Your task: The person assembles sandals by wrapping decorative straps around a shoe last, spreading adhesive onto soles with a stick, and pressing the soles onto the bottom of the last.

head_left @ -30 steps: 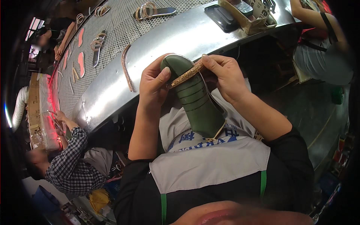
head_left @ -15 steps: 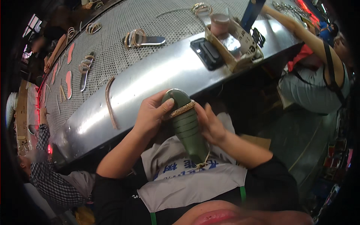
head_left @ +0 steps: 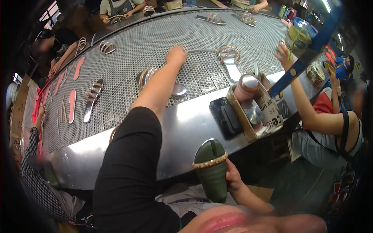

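Head view: pink jar [head_left: 246, 92] in cardboard box [head_left: 271, 113] near green shoe last [head_left: 212, 180]

green shoe last [head_left: 213, 186] in right hand [head_left: 234, 178], gold strap [head_left: 210, 161] across.

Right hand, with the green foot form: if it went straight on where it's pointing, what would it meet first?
Carrying the green foot form, the right hand would probably meet the table's metal edge first. Height is unclear, so it might pass over.

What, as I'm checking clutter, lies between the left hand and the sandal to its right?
The head view shows a grey strip there, on the mesh.
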`<state>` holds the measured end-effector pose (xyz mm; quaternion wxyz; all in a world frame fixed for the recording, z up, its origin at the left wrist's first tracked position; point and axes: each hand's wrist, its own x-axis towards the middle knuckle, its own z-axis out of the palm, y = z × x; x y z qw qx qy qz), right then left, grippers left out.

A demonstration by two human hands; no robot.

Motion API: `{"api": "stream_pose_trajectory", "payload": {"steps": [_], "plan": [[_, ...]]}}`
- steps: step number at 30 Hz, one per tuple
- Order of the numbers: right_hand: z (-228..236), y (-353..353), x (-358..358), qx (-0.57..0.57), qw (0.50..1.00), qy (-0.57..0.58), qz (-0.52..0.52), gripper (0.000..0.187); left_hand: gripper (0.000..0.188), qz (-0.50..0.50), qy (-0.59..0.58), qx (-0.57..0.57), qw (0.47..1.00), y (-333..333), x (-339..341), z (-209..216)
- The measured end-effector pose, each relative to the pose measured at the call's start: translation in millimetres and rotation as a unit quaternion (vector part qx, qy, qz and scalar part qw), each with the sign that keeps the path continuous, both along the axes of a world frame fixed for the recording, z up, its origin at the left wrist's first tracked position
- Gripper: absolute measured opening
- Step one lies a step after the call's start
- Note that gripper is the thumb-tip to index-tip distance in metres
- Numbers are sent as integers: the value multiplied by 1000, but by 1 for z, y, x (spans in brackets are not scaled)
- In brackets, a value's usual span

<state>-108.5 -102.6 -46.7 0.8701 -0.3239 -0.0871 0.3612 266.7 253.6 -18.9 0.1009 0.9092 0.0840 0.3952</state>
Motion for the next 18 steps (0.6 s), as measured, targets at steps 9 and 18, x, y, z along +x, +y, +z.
{"api": "stream_pose_trajectory", "payload": {"steps": [9, 18], "plan": [[12, 16, 7, -22, 999, 40, 6, 84, 12, -17, 136, -275, 952, 23, -44, 22], [-43, 39, 90, 5, 997, 68, 29, 63, 10, -115, -159, -708, 679, 129, -142, 67]]}}
